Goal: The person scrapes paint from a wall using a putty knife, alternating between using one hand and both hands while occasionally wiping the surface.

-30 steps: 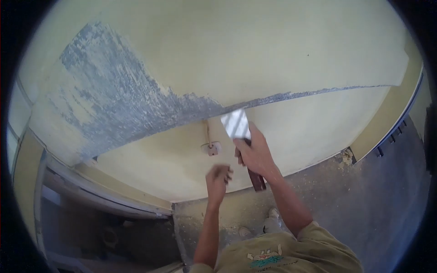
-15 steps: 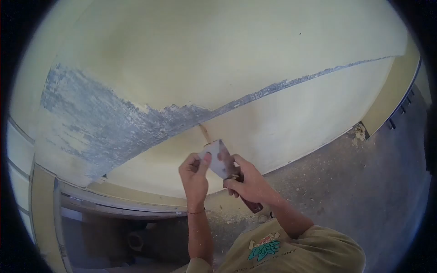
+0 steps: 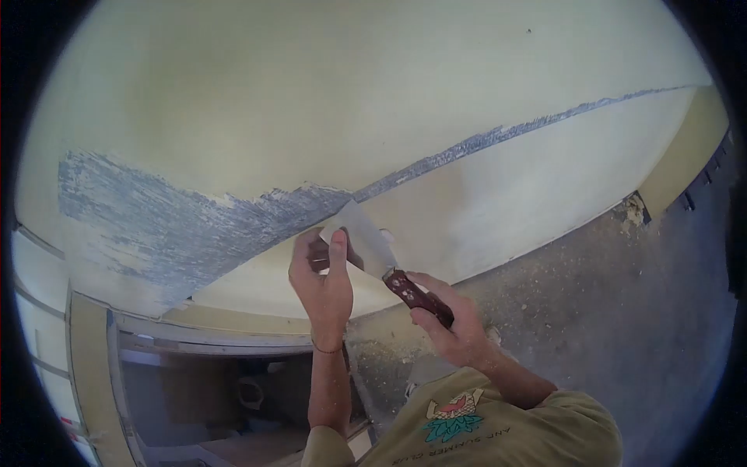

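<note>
A putty knife (image 3: pixel 363 232) with a broad, pale metal blade and a riveted dark red-brown handle is held in front of the wall. My right hand (image 3: pixel 459 325) is closed around the lower part of the handle. My left hand (image 3: pixel 323 272) grips the blade, its thumb along the near face and its fingers curled, partly hidden, at the blade's left edge. Behind the tool, the cream wall (image 3: pixel 296 93) carries a rough grey scraped patch (image 3: pixel 163 226), wide at left and narrowing to a thin band toward the right.
Pale flakes and crumbs lie on the grey floor (image 3: pixel 560 335). Below left is a framed opening (image 3: pixel 210 338) with dark items inside. A broken plaster spot (image 3: pixel 634 210) marks the wall's base at far right, near a cream post (image 3: pixel 685 148).
The putty knife has turned, showing more of its handle and blade face. My right hand has shifted down and right along the handle; my left stays at the blade. The view has tilted slightly.
</note>
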The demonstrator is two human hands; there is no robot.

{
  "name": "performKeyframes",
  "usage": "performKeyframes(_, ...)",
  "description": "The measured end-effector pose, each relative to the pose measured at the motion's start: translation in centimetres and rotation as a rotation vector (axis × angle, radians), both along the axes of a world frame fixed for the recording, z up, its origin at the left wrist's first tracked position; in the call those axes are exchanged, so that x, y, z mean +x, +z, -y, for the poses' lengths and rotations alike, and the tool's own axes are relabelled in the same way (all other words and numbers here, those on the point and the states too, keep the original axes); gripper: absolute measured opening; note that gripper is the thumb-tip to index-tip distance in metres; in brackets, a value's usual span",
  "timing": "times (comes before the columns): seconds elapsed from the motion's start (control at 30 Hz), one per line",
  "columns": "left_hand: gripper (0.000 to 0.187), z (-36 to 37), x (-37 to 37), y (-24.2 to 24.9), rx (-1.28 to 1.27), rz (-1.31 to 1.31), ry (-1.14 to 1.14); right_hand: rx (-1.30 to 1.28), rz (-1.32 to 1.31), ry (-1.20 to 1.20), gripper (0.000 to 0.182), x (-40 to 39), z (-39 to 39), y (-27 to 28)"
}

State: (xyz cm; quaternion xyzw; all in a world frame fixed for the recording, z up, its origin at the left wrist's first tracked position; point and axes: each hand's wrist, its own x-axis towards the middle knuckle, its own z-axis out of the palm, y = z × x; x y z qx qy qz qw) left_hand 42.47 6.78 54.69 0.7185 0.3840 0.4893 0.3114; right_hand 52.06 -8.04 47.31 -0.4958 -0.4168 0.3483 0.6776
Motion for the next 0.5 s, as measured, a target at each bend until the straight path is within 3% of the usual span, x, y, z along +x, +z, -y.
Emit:
performKeyframes(0.03,0.018,0.1,0.1,0.3,0.206,-0.129,0.125,0.070,0.044,-0.112,0.049,-0.3,-0.3,-0.1)
performKeyframes(0.07,0.018,0.0,-0.3,0.4,0.208,-0.130,0.116,0.071,0.042,-0.121,0.049,-0.5,-0.4,0.0)
performKeyframes(0.13,0.017,-0.2,-1.3,0.8,0.744,-0.181,-0.186,0.030,-0.053,-0.143,0.044,-1.5,-0.5,0.2)
performKeyframes(0.17,0.014,-0.3,-0.8,1.1,0.723,-0.141,-0.446,0.032,-0.061,-0.167,0.044,-2.4,-0.7,-0.2)
performKeyframes(0.2,0.014,-0.6,0.1,1.9,0.727,-0.133,-0.472,0.064,-0.065,-0.208,0.042,-3.1,-1.2,-0.7)
performKeyframes(0.27,0.013,-1.2,1.8,3.4,0.885,-0.376,-0.901,0.090,-0.053,-0.263,0.040,-4.1,-1.7,-1.4)
performKeyframes(0.3,0.013,-1.9,2.5,3.6,0.891,-0.364,-0.915,0.132,-0.077,-0.271,0.038,-4.4,-1.9,-1.6)
performKeyframes(0.37,0.028,-3.0,3.5,4.0,0.918,-0.652,-1.050,0.171,-0.100,-0.284,0.036,-5.0,-2.2,-1.5)
performKeyframes(0.5,0.042,-4.9,4.7,4.0,1.001,-0.761,-1.094,0.107,-0.338,-0.201,0.030,-5.1,-2.2,1.0)
